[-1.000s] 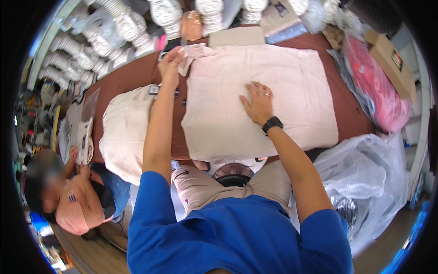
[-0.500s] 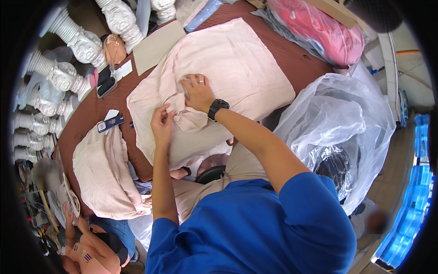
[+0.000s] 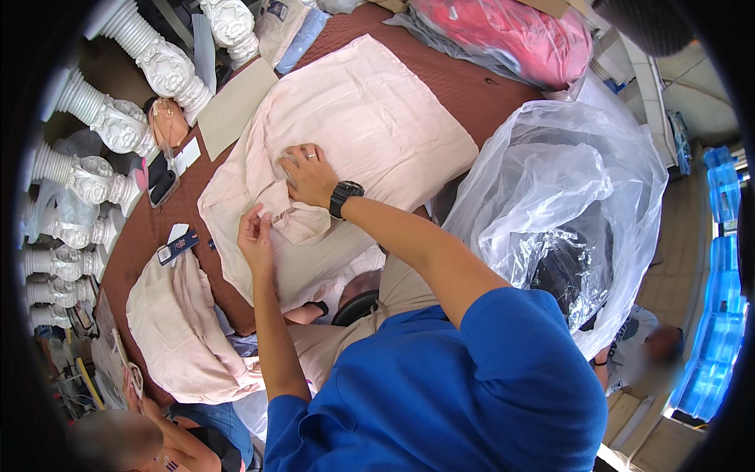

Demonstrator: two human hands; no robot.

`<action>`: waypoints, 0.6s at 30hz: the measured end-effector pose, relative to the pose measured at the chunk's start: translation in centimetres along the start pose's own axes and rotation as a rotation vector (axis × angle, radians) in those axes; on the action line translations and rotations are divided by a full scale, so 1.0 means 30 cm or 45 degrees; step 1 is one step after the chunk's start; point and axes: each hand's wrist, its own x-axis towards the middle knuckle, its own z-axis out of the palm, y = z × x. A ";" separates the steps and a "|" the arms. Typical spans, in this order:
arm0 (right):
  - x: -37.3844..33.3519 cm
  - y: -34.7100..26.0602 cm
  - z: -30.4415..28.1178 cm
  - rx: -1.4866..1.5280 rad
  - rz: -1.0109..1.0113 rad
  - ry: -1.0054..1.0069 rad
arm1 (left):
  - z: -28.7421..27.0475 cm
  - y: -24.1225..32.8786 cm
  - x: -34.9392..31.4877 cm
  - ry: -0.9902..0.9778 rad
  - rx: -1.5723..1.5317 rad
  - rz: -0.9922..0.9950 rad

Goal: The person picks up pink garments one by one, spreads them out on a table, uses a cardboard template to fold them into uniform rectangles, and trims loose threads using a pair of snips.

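On the brown desk [image 3: 487, 94], a pale pink cloth [image 3: 377, 126] lies spread flat, its long axis running from the lower left of the view toward the upper right; the far end points at a clear bag of red fabric [image 3: 511, 35], the near end hangs toward the person's lap. A small flap of the cloth is turned up near its middle, between the two hands.

Left hand [image 3: 255, 236]: forearm rising almost straight from the lower edge, wrist bent, fingers curled; the grip is closed in a pinch on the turned-up flap, thumb against fingertips.

Right hand [image 3: 309, 175]: arm crossing in from the right, elbow bent, a black wristwatch [image 3: 344, 194] on the wrist. The palm lies face down on the cloth just above the flap, fingers loosely spread and pressing; the grip is open and grasps nothing.

Surroundings: a second heap of pink cloth [image 3: 181, 330] lies at the desk's near left end, well apart from the spread one, with a small dark device [image 3: 178, 245] beside it. A flat beige card [image 3: 232, 106] lies at the cloth's left edge. White carved balusters [image 3: 118, 126] line the far left. A large crumpled clear plastic bag [image 3: 566, 181] stands to the right of the desk.
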 end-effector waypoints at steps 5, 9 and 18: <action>-0.001 -0.004 0.002 0.014 -0.012 0.024 | -0.014 -0.037 0.007 -0.038 0.025 0.032; -0.004 0.004 0.003 0.012 -0.009 0.009 | 0.000 -0.049 0.012 -0.033 0.009 0.092; 0.002 -0.001 0.004 0.002 -0.026 -0.014 | -0.013 -0.033 0.007 0.014 0.028 0.094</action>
